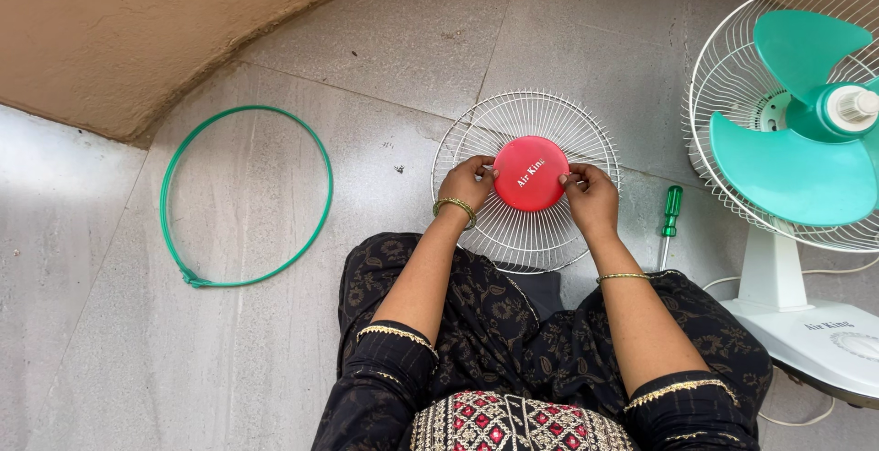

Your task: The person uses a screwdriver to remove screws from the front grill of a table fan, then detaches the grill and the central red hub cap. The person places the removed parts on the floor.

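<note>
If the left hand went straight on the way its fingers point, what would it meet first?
The left hand points right, fingertips already on the red round cap of the white wire fan guard; it would press into that cap first.

Your lap hides the near rim of the wire grille (pixel 526 231). The right edge cuts off the fan (pixel 797 140), and the screwdriver (pixel 669 222) tip is too small to tell.

Both arms reach forward and lean in toward each other. The left hand (pixel 465 182) and the right hand (pixel 591 196) face each other with a small gap between them. Fingers curl in, thumbs on top. Each wrist wears a thin gold bangle.
</note>
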